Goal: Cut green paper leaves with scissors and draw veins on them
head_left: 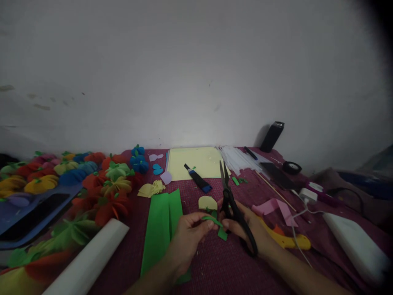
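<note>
A narrow green paper strip (211, 219) is pinched between the thumb and fingers of my left hand (188, 239). Black scissors (232, 205) are in my right hand (250, 229), their blades pointing up and away from the strip. My right thumb comes close to the strip's end, where a small green paper piece (222, 234) hangs; whether the thumb touches it I cannot tell. Just beyond my fingers lies a cream paper piece with a rounded edge (207, 202). Left of my left hand are folded green paper sheets (158, 229).
Colourful paper pumpkins (115, 180) crowd the left side, beside a white roll (89, 258). A blue-black cutter knife (198, 179) rests near pale yellow sheets (193, 159). On the right are a yellow glue gun (291, 241), pink paper (274, 208), cables and a white box (356, 246).
</note>
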`<action>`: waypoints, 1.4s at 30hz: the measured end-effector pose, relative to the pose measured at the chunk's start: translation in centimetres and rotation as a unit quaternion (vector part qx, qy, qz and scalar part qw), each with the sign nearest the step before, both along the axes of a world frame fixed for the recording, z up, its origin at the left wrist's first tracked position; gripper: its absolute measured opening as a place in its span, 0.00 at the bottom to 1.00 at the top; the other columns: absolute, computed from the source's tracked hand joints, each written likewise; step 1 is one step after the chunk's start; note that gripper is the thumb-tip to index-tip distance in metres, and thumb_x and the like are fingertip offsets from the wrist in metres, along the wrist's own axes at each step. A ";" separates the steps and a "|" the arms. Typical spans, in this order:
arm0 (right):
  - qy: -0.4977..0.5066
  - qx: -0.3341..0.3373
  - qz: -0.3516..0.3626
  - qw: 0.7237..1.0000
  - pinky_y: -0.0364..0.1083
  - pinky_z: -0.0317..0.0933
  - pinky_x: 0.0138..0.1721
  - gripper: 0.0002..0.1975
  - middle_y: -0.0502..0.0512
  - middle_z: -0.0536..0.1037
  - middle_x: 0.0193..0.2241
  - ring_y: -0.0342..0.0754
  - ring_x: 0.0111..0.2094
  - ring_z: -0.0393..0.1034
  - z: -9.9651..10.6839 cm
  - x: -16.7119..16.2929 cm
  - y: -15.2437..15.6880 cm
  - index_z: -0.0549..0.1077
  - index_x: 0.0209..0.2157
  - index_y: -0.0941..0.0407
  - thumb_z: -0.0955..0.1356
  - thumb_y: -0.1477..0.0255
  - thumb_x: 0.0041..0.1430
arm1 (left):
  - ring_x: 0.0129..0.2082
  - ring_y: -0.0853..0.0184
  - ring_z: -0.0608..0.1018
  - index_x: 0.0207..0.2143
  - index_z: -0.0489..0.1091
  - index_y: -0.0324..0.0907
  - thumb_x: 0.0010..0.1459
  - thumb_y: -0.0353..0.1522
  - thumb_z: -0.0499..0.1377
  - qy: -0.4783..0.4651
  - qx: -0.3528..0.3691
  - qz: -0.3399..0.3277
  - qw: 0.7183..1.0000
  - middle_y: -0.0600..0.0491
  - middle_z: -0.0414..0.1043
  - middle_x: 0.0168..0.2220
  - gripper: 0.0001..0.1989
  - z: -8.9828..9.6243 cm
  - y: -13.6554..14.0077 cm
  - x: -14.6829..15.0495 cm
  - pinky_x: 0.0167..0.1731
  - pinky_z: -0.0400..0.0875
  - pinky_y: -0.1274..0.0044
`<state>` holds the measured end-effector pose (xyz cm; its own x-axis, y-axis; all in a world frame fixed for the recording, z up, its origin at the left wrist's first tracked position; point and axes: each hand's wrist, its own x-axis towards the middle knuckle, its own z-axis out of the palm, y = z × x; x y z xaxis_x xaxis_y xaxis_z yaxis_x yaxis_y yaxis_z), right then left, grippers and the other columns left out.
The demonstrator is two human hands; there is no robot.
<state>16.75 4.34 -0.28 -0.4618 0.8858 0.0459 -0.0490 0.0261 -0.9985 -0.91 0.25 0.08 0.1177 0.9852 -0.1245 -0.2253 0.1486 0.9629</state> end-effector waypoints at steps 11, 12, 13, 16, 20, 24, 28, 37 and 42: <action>-0.011 0.025 -0.018 0.999 0.42 0.62 0.28 0.17 0.49 0.71 0.29 0.43 0.28 0.66 0.1 0.1 0.1 0.65 0.45 0.54 0.70 0.67 0.53 | 0.20 0.73 0.61 0.25 0.75 0.40 0.49 0.37 0.62 0.036 -0.028 0.029 0.999 0.53 0.73 0.25 0.09 0.7 -0.1 0.2 0.22 0.50 0.79; -0.013 0.038 -0.024 0.999 0.42 0.62 0.28 0.18 0.49 0.71 0.29 0.44 0.28 0.67 0.1 0.1 0.1 0.65 0.45 0.54 0.71 0.67 0.53 | 0.20 0.72 0.60 0.24 0.75 0.40 0.49 0.36 0.62 0.040 -0.032 0.034 0.998 0.53 0.73 0.24 0.09 0.7 -0.1 0.2 0.22 0.50 0.79; -0.015 0.051 -0.027 0.998 0.43 0.63 0.28 0.20 0.50 0.72 0.30 0.45 0.29 0.68 0.1 0.0 0.1 0.65 0.45 0.53 0.71 0.67 0.52 | 0.20 0.72 0.60 0.23 0.75 0.40 0.48 0.36 0.61 0.047 -0.035 0.036 0.998 0.53 0.72 0.23 0.09 0.7 -0.1 0.3 0.22 0.50 0.79; -0.021 0.083 -0.019 0.996 0.44 0.64 0.29 0.22 0.52 0.74 0.32 0.46 0.30 0.70 0.0 -0.1 -0.1 0.64 0.48 0.53 0.72 0.69 0.51 | 0.19 0.72 0.58 0.21 0.74 0.40 0.47 0.36 0.61 0.077 -0.039 0.034 0.996 0.55 0.69 0.20 0.09 0.6 -0.1 0.4 0.22 0.50 0.78; -0.027 0.113 0.002 0.993 0.46 0.67 0.33 0.21 0.54 0.74 0.35 0.47 0.33 0.72 -0.3 -0.4 -0.5 0.64 0.48 0.52 0.70 0.74 0.53 | 0.18 0.71 0.58 0.19 0.74 0.40 0.47 0.36 0.60 0.116 -0.028 0.031 0.992 0.57 0.64 0.16 0.10 0.2 -0.1 0.5 0.22 0.49 0.78; -0.025 0.125 0.004 0.992 0.47 0.67 0.36 0.22 0.54 0.74 0.36 0.49 0.35 0.72 -0.5 -0.4 -0.8 0.63 0.48 0.51 0.70 0.77 0.52 | 0.21 0.69 0.63 0.19 0.74 0.39 0.47 0.36 0.60 0.131 -0.008 0.036 0.991 0.55 0.68 0.19 0.10 -0.3 0.0 0.5 0.24 0.53 0.77; -0.051 0.145 -0.007 0.988 0.48 0.67 0.39 0.23 0.54 0.74 0.36 0.50 0.37 0.71 -0.5 -0.2 -0.8 0.63 0.48 0.53 0.70 0.77 0.51 | 0.23 0.68 0.66 0.21 0.75 0.38 0.48 0.35 0.59 0.129 -0.006 0.031 0.991 0.53 0.71 0.20 0.10 -0.5 0.0 0.4 0.26 0.56 0.77; -0.073 0.084 -0.008 0.994 0.44 0.63 0.29 0.20 0.50 0.72 0.28 0.45 0.28 0.67 0.4 -0.6 -0.4 0.67 0.45 0.54 0.72 0.72 0.49 | 0.24 0.67 0.69 0.24 0.74 0.39 0.48 0.34 0.61 0.103 0.010 0.037 0.994 0.53 0.71 0.22 0.07 -0.1 0.0 0.5 0.27 0.58 0.77; -0.061 0.026 -0.009 0.998 0.41 0.59 0.25 0.20 0.47 0.69 0.26 0.43 0.26 0.63 0.8 -0.3 0.2 0.68 0.44 0.54 0.72 0.67 0.48 | 0.31 0.66 0.73 0.42 0.72 0.44 0.47 0.27 0.61 0.133 0.121 0.079 0.981 0.52 0.75 0.34 0.16 0.0 -0.2 0.3 0.28 0.62 0.78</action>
<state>16.50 4.53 0.54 -0.4500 0.8923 0.0355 0.0747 0.0772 -0.9942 -0.62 0.02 0.10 -0.0431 0.9931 0.1090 0.0363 -0.1075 0.9935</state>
